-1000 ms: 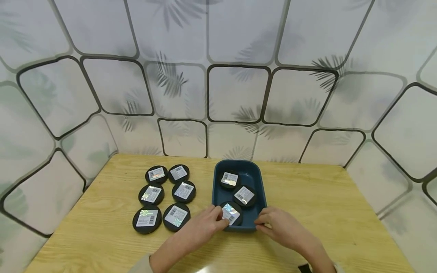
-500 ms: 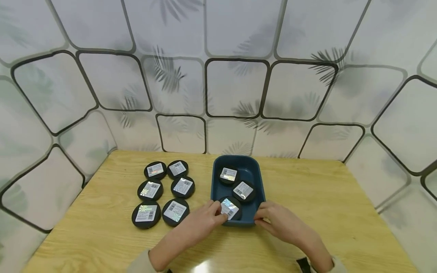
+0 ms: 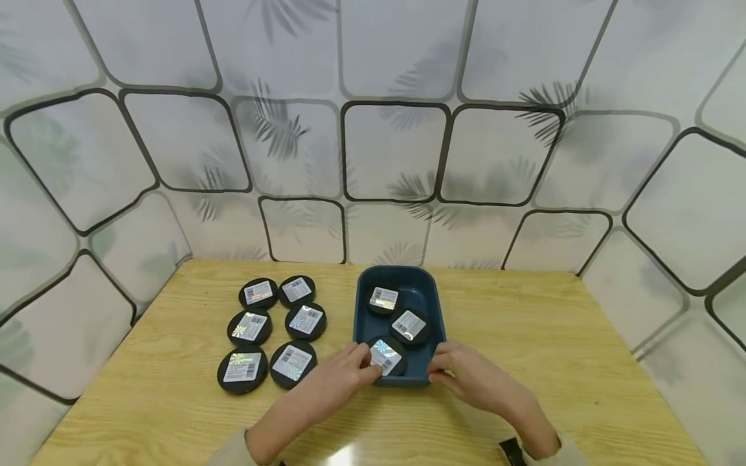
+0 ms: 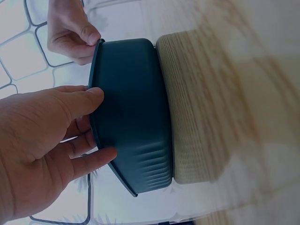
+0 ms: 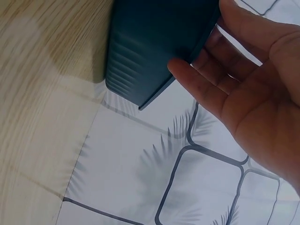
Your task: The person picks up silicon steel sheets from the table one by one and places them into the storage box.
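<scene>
Mostly smooth, dark-blue, round-cornered bin (image 4: 129,105)

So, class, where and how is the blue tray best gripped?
Likely by the rim of the blue tray, left hand from the left, right hand from the right: the rim juts outward, giving a lip to pinch, and no discs touch the outer walls.
</scene>
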Motion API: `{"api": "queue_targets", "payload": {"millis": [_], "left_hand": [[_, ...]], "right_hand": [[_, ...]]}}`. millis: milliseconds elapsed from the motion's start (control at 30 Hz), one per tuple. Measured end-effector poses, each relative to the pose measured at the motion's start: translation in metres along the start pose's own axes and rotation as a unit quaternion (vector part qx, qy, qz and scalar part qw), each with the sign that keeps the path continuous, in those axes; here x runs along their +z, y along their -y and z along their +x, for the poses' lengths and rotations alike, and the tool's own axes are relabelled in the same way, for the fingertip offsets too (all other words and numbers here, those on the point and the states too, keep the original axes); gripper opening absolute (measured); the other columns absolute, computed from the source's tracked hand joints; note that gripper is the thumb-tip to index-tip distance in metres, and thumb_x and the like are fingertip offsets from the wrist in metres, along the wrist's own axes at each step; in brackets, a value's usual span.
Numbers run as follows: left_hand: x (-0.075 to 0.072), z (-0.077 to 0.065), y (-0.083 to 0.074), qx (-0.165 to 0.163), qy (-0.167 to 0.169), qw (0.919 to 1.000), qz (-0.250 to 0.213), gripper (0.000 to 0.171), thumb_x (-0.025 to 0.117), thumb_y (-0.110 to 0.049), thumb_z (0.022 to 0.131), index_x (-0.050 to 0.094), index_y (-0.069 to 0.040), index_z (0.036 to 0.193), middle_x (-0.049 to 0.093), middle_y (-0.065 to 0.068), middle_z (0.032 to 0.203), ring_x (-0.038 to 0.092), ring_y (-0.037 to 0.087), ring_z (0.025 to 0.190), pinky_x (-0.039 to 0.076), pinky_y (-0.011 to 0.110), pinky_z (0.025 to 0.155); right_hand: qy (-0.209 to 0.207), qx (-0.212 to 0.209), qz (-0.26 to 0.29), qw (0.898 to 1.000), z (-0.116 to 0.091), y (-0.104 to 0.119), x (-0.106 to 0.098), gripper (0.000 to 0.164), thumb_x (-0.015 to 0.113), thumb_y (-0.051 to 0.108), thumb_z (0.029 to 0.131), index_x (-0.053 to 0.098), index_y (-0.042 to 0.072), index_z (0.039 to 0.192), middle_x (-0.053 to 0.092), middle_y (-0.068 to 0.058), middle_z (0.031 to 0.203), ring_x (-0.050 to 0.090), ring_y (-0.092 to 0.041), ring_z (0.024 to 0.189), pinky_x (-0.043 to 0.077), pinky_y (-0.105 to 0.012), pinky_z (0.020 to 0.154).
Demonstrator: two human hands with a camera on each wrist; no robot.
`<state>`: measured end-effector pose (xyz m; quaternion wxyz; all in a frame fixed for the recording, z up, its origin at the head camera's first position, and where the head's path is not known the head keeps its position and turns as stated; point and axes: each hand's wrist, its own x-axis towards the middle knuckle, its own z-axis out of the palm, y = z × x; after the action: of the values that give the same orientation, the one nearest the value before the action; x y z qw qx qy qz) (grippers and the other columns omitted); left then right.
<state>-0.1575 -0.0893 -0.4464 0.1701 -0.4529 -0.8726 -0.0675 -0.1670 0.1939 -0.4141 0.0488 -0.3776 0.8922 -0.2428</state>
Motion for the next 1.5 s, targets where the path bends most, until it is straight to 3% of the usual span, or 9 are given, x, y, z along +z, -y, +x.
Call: {"api": "queue_targets", "payload": {"millis": [667,900,1167,1500], "left_hand": [[-0.0008,0.0,0.0016,0.007,-0.007,0.9999,0.011,0.022,0.072,-0.009,0.087,0.072,-0.02,0.105,0.051,-0.001,0.094,0.047,0.012,0.082,0.047,0.021,0.068],[-0.0006,0.0001,0.0015,0.007,-0.007,0.9999,0.01,0.021,0.071,-0.008,0.088,0.072,-0.02,0.106,0.051,-0.001,0.094,0.047,0.012,0.082,0.046,0.02,0.068],[-0.0003,-0.0001,0.0008,0.005,-0.006,0.9999,0.013,0.021,0.072,-0.009,0.088,0.071,-0.021,0.105,0.051,-0.001,0.094,0.047,0.012,0.082,0.046,0.021,0.067],[0.0013,-0.0001,0.0009,0.001,-0.014,0.9999,0.0,0.013,0.077,-0.02,0.087,0.071,-0.02,0.099,0.051,-0.003,0.092,0.048,0.011,0.08,0.047,0.022,0.066]], "right_hand": [[-0.043,-0.066,-0.054,0.995,-0.0005,-0.0016,0.0052,0.008,0.072,0.003,0.087,0.076,0.009,0.086,0.06,0.008,0.082,0.054,-0.004,0.078,0.05,-0.023,0.069],[-0.032,-0.049,-0.055,0.997,-0.0004,0.0002,0.0038,0.007,0.071,0.004,0.088,0.076,0.009,0.088,0.062,0.009,0.084,0.055,-0.004,0.08,0.05,-0.023,0.07],[-0.034,-0.059,-0.056,0.996,-0.0001,-0.0009,0.0045,0.007,0.072,0.003,0.087,0.076,0.009,0.086,0.061,0.01,0.081,0.053,-0.003,0.078,0.05,-0.022,0.069],[-0.026,-0.054,-0.057,0.997,0.0012,-0.0008,0.0042,0.007,0.071,0.003,0.088,0.076,0.008,0.086,0.062,0.009,0.082,0.053,-0.003,0.078,0.05,-0.023,0.069]]}}
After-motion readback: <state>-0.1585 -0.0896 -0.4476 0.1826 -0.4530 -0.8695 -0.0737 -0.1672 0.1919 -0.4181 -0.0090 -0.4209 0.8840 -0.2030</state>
